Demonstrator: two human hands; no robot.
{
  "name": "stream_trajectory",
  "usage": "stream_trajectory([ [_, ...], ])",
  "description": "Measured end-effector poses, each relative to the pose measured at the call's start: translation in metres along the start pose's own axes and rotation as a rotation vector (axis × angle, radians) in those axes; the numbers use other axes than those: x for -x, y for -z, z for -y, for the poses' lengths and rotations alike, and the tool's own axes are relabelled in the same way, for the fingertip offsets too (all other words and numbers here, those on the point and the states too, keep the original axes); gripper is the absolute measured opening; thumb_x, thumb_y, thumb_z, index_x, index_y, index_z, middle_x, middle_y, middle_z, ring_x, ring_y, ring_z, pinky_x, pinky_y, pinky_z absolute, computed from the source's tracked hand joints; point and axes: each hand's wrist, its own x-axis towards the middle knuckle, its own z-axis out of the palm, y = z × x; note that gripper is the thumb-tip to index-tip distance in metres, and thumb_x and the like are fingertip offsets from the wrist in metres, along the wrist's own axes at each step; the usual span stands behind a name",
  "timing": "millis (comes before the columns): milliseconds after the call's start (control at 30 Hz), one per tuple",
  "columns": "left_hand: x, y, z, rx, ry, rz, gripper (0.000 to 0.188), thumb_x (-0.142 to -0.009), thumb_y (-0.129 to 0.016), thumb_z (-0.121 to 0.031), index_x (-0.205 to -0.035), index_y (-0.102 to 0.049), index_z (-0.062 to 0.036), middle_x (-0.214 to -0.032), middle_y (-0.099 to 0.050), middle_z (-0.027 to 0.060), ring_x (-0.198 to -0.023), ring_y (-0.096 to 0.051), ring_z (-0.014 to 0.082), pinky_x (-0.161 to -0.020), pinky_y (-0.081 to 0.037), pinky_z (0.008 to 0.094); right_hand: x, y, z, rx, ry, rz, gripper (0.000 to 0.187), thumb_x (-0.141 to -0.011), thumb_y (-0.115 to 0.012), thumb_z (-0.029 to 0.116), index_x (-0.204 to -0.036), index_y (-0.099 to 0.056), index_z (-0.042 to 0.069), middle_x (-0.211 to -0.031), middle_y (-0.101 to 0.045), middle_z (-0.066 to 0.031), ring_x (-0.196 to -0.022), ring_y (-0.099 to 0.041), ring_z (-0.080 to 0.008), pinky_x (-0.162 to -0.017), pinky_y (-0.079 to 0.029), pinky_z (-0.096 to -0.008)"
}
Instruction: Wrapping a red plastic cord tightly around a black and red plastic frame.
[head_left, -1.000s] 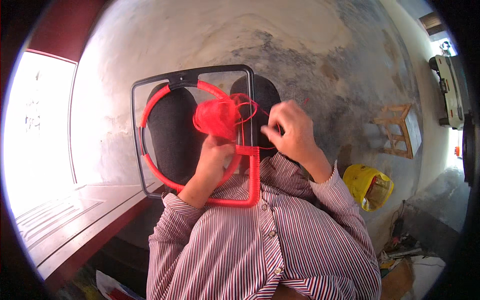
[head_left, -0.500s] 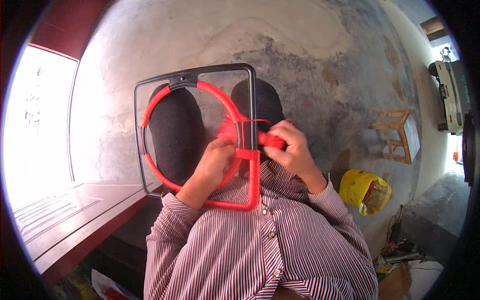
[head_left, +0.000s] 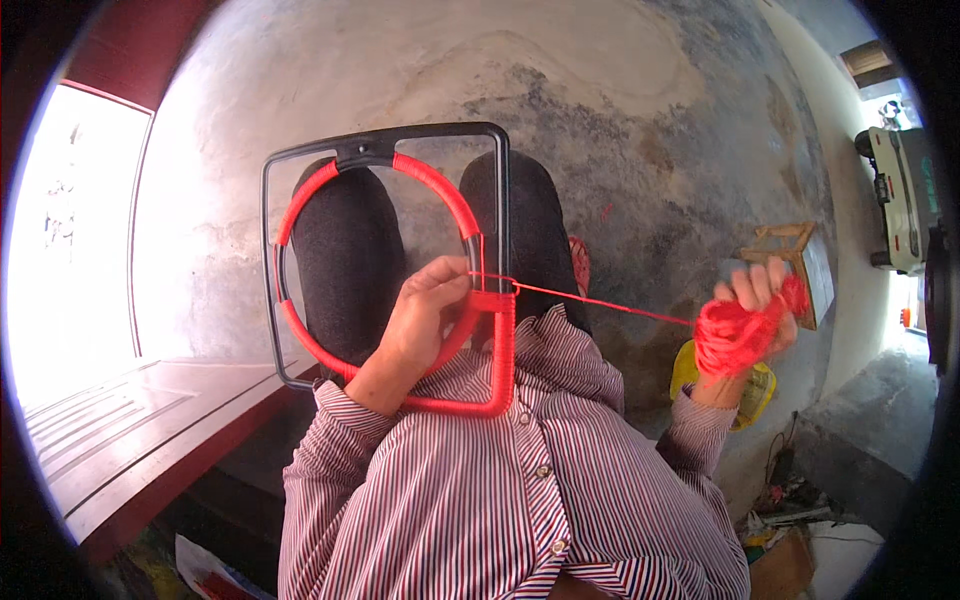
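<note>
A black square frame [head_left: 504,190] with a round ring [head_left: 437,185] inside it rests across my lap. Red cord wraps the ring in sections, with black gaps between them. More red wrapping [head_left: 503,365] covers the frame's lower right corner. My left hand [head_left: 425,310] is closed on the ring's right side, next to the frame's right bar; its fingertips are partly hidden. Far out to the right, my right hand [head_left: 768,285] grips a looped bundle of red cord [head_left: 730,338]. A straight strand of cord [head_left: 620,306] runs from the right bar to that bundle.
A wooden stool [head_left: 815,270] stands on the concrete floor beyond my right hand. Below that hand is a yellow bag [head_left: 755,395], partly covered by my arm. A dark red panelled surface [head_left: 170,430] lies at left. A vehicle [head_left: 900,195] is at far right.
My right hand has swung from beside the frame out to the right with the cord bundle, and the strand is now stretched straight. The left hand stays at the ring.
</note>
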Motion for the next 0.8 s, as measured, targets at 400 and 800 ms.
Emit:
stream_trajectory([
  [400, 0.009, 0.007, 0.008, -0.078, -0.08, 0.089, 0.007, -0.087, -0.062, -0.003, -0.092, -0.058, -0.0026, -0.081, -0.066, 0.007, -0.065, -0.063, 0.0137, -0.061, -0.053, 0.0254, -0.014, -0.034, -0.149, 1.038, -0.667, -0.069, 0.016, -0.086, -0.064, 0.009, -0.098, -0.055, 0.003, -0.068, -0.057, -0.0002, -0.052, -0.055, -0.0071, -0.051, -0.045, -0.0239],
  [800, 0.0, 0.005, 0.0, -0.014, 0.073, 0.015, 0.015, -0.092, -0.057, -0.017, -0.095, -0.056, -0.0018, -0.077, -0.064, 0.0085, -0.06, -0.061, 0.0152, -0.056, -0.052, 0.0264, -0.026, -0.01, -0.068, 0.785, -0.4, -0.608, 0.015, -0.078, -0.059, 0.004, -0.093, -0.056, 0.004, -0.066, -0.061, -0.0078, -0.048, -0.053, -0.011, -0.045, -0.042, -0.0227],
])
